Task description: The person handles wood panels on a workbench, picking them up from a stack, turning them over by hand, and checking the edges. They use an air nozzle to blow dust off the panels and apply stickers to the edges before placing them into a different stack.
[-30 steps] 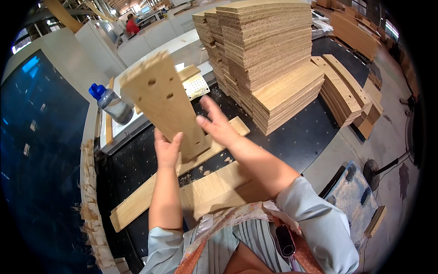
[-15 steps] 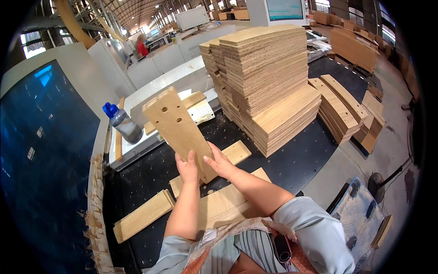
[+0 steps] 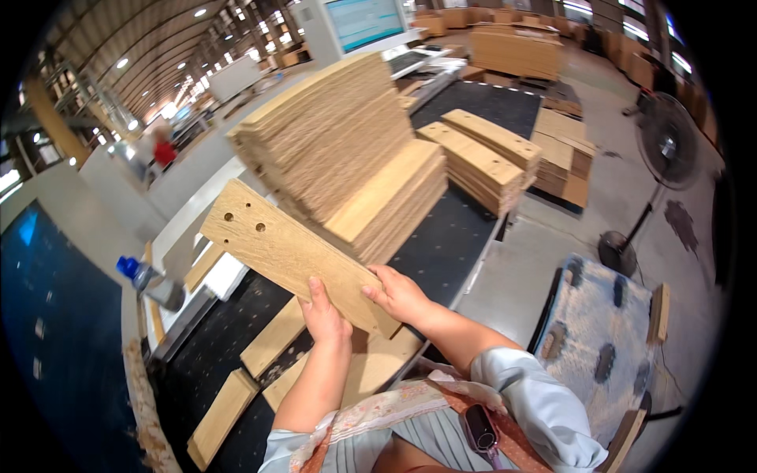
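Note:
Both my hands grip a long wooden board (image 3: 296, 252) with several drilled holes near its far end. It is tilted, its far end pointing up and to the left, above the black table. My left hand (image 3: 326, 319) holds its near left edge, thumb on top. My right hand (image 3: 400, 296) is closed on the right edge close to the near end, thumb also on the face. Beneath and beside the board lie loose wooden boards (image 3: 225, 418), partly hidden by my left arm. A tall stack of boards (image 3: 339, 118) stands just beyond the held one.
Drilled boards are piled (image 3: 477, 158) at the right of the black table (image 3: 441, 244). A water bottle (image 3: 158, 288) with a blue cap stands at left. A pedestal fan (image 3: 666, 142), a worn blue-grey padded surface (image 3: 599, 339) and a floor stack (image 3: 561, 154) are at right.
My view has turned to the right, bringing the fan into sight. The board has swung to a flatter slant, its far end further left; both hands still hold it.

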